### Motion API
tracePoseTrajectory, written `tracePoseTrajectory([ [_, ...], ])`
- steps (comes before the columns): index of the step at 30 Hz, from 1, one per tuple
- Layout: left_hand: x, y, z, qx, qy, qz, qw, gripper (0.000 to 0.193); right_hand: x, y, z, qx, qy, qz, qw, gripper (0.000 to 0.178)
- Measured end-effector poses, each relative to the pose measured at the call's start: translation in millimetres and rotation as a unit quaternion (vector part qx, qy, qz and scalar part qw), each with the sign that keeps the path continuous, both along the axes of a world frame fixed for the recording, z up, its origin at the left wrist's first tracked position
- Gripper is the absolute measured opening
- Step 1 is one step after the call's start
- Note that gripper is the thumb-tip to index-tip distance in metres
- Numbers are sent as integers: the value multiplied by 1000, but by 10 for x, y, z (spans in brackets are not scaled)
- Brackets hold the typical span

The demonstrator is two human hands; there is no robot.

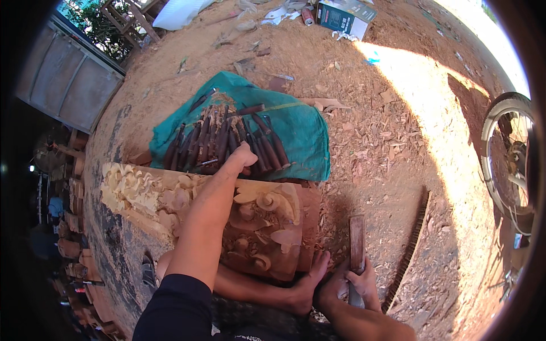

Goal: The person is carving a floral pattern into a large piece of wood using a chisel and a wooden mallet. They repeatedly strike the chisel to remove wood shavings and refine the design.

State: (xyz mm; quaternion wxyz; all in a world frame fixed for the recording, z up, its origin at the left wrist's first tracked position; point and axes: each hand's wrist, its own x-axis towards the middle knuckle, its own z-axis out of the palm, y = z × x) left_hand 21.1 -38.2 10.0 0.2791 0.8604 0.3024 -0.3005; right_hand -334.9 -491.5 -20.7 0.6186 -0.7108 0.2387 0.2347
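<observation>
My left hand point(243, 156) reaches forward over the carved panel to a row of carving chisels point(200, 139) with dark handles. Its fingers are curled closed at one chisel's handle among them, partly hidden by the hand itself. The chisels lie close together on a green cloth sack point(307, 133), with wood chips over their far ends. Low on the right, my right hand point(364, 281) grips a long, squared wooden bar point(357, 241) that stands up beside my foot. Between my legs and the sack rests a wooden panel point(267, 227) carved with scrolls and leaves.
Wood shavings point(369, 153) cover the ground. A long brush-like strip with dark bristles point(406, 256) lies to the right. A wheel point(509, 156) stands at the far right. A cardboard box point(344, 20) and a can point(307, 16) lie at the back; wooden pieces are stacked at left.
</observation>
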Motion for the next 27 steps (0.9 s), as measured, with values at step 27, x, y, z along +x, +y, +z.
tracePoseTrajectory([
  [27,-2715,492,1619,-370,-629,203,653,35,-200,80,-65,-18,-90,-13,996,48],
])
